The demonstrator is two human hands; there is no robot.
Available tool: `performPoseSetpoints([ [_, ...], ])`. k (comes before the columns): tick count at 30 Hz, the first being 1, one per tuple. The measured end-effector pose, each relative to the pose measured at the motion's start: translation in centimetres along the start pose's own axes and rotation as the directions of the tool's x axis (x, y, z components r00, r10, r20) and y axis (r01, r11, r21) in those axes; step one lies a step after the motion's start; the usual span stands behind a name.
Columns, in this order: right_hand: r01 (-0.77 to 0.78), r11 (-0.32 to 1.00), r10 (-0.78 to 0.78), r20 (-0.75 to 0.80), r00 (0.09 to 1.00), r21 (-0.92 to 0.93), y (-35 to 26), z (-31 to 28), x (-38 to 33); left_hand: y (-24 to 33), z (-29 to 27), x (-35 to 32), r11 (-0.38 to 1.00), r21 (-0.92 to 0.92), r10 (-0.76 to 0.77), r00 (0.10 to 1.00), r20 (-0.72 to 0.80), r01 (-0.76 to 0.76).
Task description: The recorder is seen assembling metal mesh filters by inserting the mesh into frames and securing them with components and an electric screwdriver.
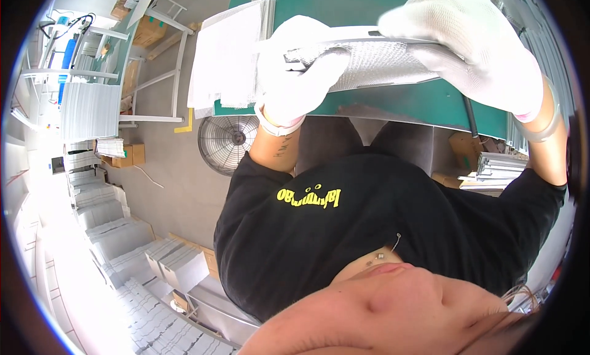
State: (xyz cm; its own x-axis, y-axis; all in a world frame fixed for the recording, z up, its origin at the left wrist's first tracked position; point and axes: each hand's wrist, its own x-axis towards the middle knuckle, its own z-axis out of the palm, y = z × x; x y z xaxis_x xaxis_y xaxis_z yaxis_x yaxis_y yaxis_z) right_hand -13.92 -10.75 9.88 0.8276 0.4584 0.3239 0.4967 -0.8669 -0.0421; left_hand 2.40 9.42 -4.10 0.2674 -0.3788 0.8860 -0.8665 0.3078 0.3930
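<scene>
A person in white knit gloves holds a flat grey mesh panel (pixel 375 69) with a thin metal frame just above a green workbench (pixel 393 103). The left hand (pixel 295 72) curls its fingers closed around the panel's near-left corner; the right hand (pixel 473 45) lies over its far-right edge, fingers pressed together. The panel looks to be mid-handling (perhaps being checked or fitted), and any next move seems to need a steady two-handed grip. A stack of white sheets (pixel 224 54) lies at the bench's left end; a round wire fan (pixel 227 140) stands below it.
</scene>
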Motion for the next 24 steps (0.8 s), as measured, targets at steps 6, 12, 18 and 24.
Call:
performPoseSetpoints([
  [6,0.144,0.982,-0.133,-0.092,0.987,0.124,-2.0,2.8,-1.7,0.6,-0.2,-3.6,0.962,-0.263,-0.018,0.974,0.225,0.078],
  [12,0.219,0.962,-0.215,-0.042,0.976,0.164,-6.8,4.0,-5.0,-0.8,-0.2,-9.1,0.926,-0.209,-0.131,0.785,0.606,0.316],
  [18,0.168,0.952,-0.158,-0.061,0.986,0.255,-6.8,4.4,-5.5,-4.8,-1.2,-15.3,0.843,0.372,-0.531,0.706,0.468,0.387],
  [24,0.159,0.942,-0.149,-0.054,0.987,0.295,-6.3,4.3,-5.2,-6.5,0.4,-15.4,0.82,0.414,-0.567,0.66,0.493,0.395],
])
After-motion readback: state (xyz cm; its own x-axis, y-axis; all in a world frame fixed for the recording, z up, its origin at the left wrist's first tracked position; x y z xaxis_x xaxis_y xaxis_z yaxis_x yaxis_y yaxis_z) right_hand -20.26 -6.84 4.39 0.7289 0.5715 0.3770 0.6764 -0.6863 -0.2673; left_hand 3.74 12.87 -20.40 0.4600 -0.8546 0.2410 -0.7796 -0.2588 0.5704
